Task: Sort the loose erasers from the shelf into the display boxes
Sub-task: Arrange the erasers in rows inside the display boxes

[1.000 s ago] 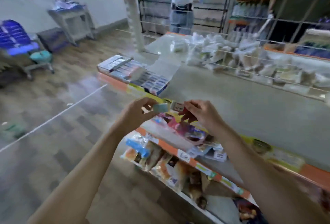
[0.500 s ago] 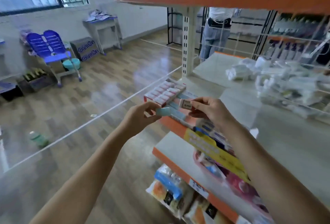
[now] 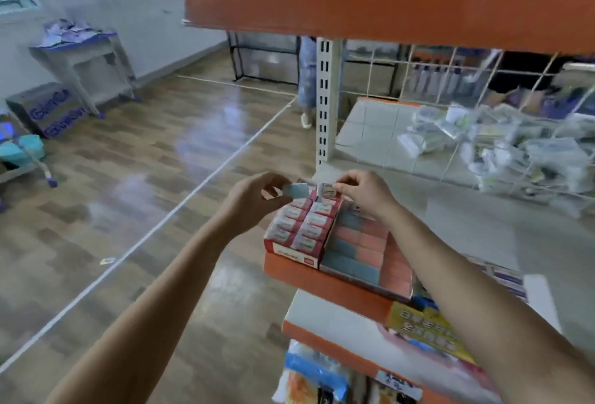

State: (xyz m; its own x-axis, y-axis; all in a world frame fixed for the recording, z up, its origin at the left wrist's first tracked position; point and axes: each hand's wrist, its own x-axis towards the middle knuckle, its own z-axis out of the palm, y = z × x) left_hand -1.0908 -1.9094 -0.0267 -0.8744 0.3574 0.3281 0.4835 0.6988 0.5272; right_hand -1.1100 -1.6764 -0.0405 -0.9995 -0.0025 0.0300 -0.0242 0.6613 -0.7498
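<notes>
Holding a small pale-blue rectangular eraser (image 3: 295, 191) pinched between thumb and fingertips, the left hand (image 3: 254, 202) sits at the centre of the frame, just left of the far end of the red-and-white cardboard display box (image 3: 297, 233). Beside it, the right hand (image 3: 363, 192) pinches a small white eraser with a printed sleeve (image 3: 326, 191) directly over that box's far end; whether this eraser already touches the row beneath cannot be told, since the fingers hide its right edge and the print is too blurred to read. The two hands are close together but apart, each clamped on its own eraser. Two rows of wrapped white erasers fill the red box. Touching its right side lies a second open display box of bare blue and pink eraser blocks (image 3: 363, 252), whose right portion is covered by the right forearm. Both boxes rest at the left end of the grey shelf with an orange front edge (image 3: 325, 284). At the upper right, behind a white wire grid, a pile of clear-wrapped packets (image 3: 502, 146) is smeared by blur. Along the bottom edge, lower-shelf goods are cut off and indistinct.
</notes>
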